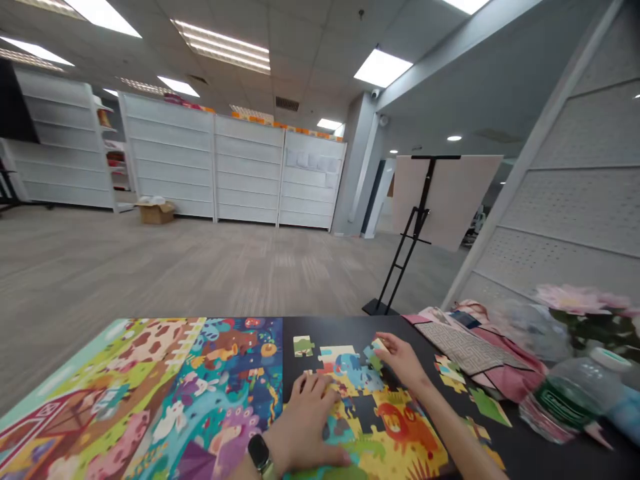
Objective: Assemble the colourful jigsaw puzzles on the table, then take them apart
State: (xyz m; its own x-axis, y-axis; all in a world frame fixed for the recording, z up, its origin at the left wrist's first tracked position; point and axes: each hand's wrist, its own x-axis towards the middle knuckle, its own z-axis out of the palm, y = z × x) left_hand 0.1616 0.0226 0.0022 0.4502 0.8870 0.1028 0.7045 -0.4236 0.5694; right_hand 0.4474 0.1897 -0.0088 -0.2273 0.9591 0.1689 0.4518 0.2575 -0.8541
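A partly joined jigsaw puzzle (403, 427) with a lion and a blue elephant lies on the black table. My left hand (307, 423), wearing a watch, rests flat on its left side with the fingers apart. At its upper right edge, my right hand (400, 357) pinches a puzzle piece (379, 345); the fingertips partly cover it, and I cannot tell whether it is joined to the rest. Dark gaps show in the puzzle's middle. One loose green piece (303, 346) lies apart above my left hand.
Two finished-looking picture sheets (115, 400) (215, 393) cover the table's left. Several loose pieces (489, 405) lie right of my forearm. Beyond them are a pink-and-grey bag (470, 343), a water bottle (570, 397) and pink flowers (573, 299). An easel (400, 260) stands behind the table.
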